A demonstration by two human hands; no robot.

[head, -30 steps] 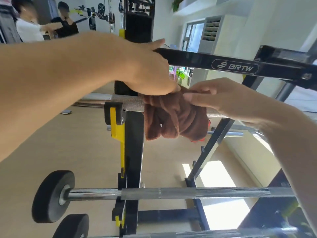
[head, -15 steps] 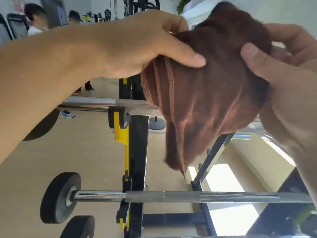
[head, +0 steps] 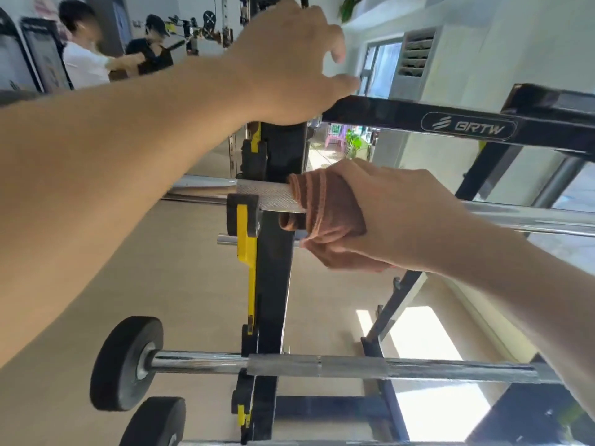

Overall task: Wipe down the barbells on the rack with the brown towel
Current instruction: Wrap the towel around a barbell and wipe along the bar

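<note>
Right hand (head: 380, 217) is clenching the soft, pliable brown terry towel (head: 318, 207) around the stiff, knurled steel upper barbell (head: 267, 196); left hand (head: 289, 62) is hovering released above the black rack crossbeam (head: 402, 115).

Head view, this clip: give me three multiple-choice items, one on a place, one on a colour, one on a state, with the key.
1. Where is the brown towel?
A. Wrapped round the upper barbell
B. On the floor
C. Draped over the lower barbell

2. What colour are the hooks on the rack post?
A. Red
B. Yellow
C. Blue

3. What is the left hand doing?
A. Gripping the towel
B. Holding a weight plate
C. Hovering open above the top crossbar

Key: 1 A, the right hand grips the towel round the upper bar's rough section. 2 B, yellow shows along the black post. 3 C, its fingers are loose and hold nothing.
</note>
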